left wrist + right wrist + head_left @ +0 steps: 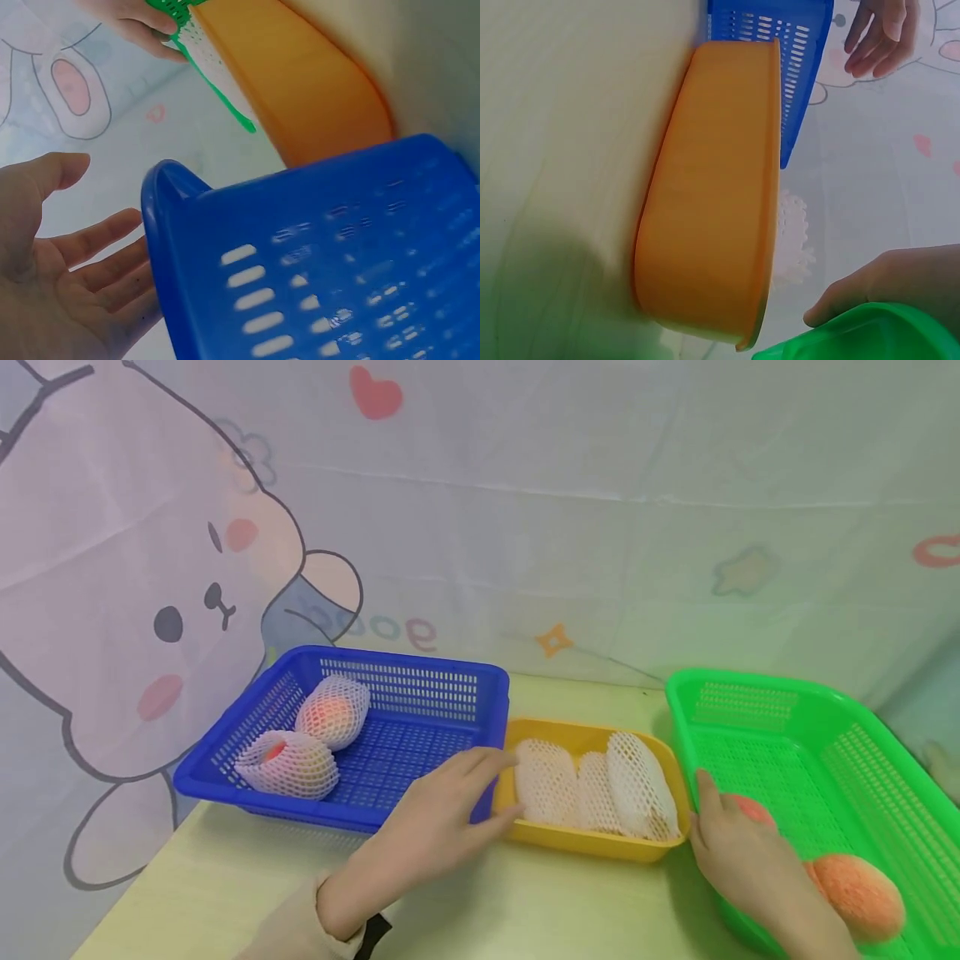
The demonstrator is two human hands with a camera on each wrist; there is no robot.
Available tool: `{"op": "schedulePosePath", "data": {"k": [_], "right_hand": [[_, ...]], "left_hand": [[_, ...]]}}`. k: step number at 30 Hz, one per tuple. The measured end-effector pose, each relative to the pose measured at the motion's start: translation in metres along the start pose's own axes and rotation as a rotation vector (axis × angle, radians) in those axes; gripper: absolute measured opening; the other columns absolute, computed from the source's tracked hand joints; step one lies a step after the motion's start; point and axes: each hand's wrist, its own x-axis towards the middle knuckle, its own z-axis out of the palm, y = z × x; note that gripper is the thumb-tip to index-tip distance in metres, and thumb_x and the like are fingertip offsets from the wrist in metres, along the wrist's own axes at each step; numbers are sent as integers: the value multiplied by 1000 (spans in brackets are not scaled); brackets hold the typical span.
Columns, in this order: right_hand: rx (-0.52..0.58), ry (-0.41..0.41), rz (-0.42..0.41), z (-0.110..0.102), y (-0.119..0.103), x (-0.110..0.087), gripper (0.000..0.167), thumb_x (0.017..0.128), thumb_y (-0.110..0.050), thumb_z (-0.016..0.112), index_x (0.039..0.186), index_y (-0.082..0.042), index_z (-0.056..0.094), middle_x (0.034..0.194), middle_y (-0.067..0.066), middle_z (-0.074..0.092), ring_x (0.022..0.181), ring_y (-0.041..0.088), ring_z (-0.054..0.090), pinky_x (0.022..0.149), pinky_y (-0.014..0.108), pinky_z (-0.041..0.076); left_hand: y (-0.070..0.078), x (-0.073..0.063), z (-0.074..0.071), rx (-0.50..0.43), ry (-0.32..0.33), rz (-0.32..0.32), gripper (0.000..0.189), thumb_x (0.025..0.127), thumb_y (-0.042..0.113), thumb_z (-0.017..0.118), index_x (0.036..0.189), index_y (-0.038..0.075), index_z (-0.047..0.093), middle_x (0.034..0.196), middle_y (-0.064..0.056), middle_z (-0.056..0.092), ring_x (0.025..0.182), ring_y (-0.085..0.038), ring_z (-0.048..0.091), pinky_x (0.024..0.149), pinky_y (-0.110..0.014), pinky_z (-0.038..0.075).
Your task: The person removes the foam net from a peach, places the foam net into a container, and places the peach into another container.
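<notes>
My left hand (pixel 442 818) hovers over the front right corner of the blue basket (pixel 491 693), fingers loosely spread and holding nothing. Its fingertips reach toward the yellow tray (pixel 585 842), where white foam fruit nets (pixel 641 785) lie side by side. At the left side of the green basket (pixel 678 710), my right hand (pixel 738 852) reaches over the rim. A reddish peach (pixel 753 811) shows just beyond that hand, partly covered by it; whether the hidden fingers grip it I cannot tell. Another peach (pixel 858 893) lies nearer the front, beside the right forearm.
Inside the blue basket, two netted fruits (pixel 330 714) rest toward the left. The yellow tray stands between the two baskets on a pale table (pixel 570 910). A printed cloth (pixel 487 527) hangs behind the table.
</notes>
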Motion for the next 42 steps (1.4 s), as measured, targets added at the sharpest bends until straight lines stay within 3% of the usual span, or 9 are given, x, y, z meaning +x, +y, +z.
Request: {"op": "schedulePosePath", "data": {"k": [3, 6, 18, 26, 32, 34, 39, 42], "right_hand": [[9, 6, -7, 0, -1, 0, 56, 99, -15, 40, 142, 16, 23, 119, 42, 54, 59, 26, 60, 43, 36, 43], [14, 4, -11, 1, -1, -1, 56, 99, -14, 38, 143, 16, 21, 117, 42, 54, 52, 17, 50, 40, 30, 36], [-20, 73, -45, 5, -1, -1, 54, 98, -10, 41, 140, 18, 23, 104, 40, 60, 56, 27, 60, 40, 34, 42], [-23, 62, -30, 6, -4, -1, 54, 98, -10, 41, 140, 19, 22, 103, 40, 61, 63, 36, 64, 44, 42, 47], [-28, 65, -24, 7, -5, -1, 55, 97, -10, 42, 141, 18, 23, 104, 39, 61, 57, 30, 61, 41, 38, 44], [-31, 77, -28, 7, -5, -1, 55, 97, -10, 43, 140, 18, 24, 102, 38, 62, 56, 30, 60, 41, 39, 44], [-44, 105, -42, 9, -5, -1, 55, 95, -8, 46, 139, 18, 25, 97, 35, 63, 56, 31, 60, 40, 40, 43], [-52, 115, -53, 9, -5, -2, 56, 94, -8, 47, 139, 19, 26, 95, 34, 63, 52, 26, 57, 38, 35, 41]], "left_hand": [[-6, -5, 0, 10, 41, -13, 43, 91, 41, 62, 130, 23, 56, 127, 5, 61, 120, -14, 58, 94, -36, 52], [-14, -9, 0, 29, 78, -29, 41, 91, 38, 62, 127, 19, 59, 124, 3, 63, 117, -15, 60, 93, -36, 53], [-54, -16, -14, 95, 138, -124, 39, 90, 32, 66, 123, 12, 61, 119, -4, 65, 111, -23, 63, 88, -41, 55], [-80, -24, -25, 143, 149, -197, 40, 91, 32, 64, 123, 8, 60, 120, -10, 64, 110, -30, 63, 88, -47, 53], [-95, -32, -35, 155, 156, -269, 38, 93, 28, 61, 123, 5, 59, 120, -15, 62, 111, -35, 60, 89, -51, 51], [-100, -34, -37, 190, 182, -270, 37, 92, 27, 62, 122, 4, 60, 120, -16, 62, 110, -35, 60, 86, -51, 52], [-117, -37, -40, 344, 321, -189, 36, 86, 19, 68, 115, -1, 62, 119, -21, 62, 105, -39, 61, 77, -52, 55], [-126, -38, -43, 387, 354, -177, 37, 84, 17, 69, 114, -4, 62, 120, -24, 61, 108, -43, 59, 85, -54, 52]]}}
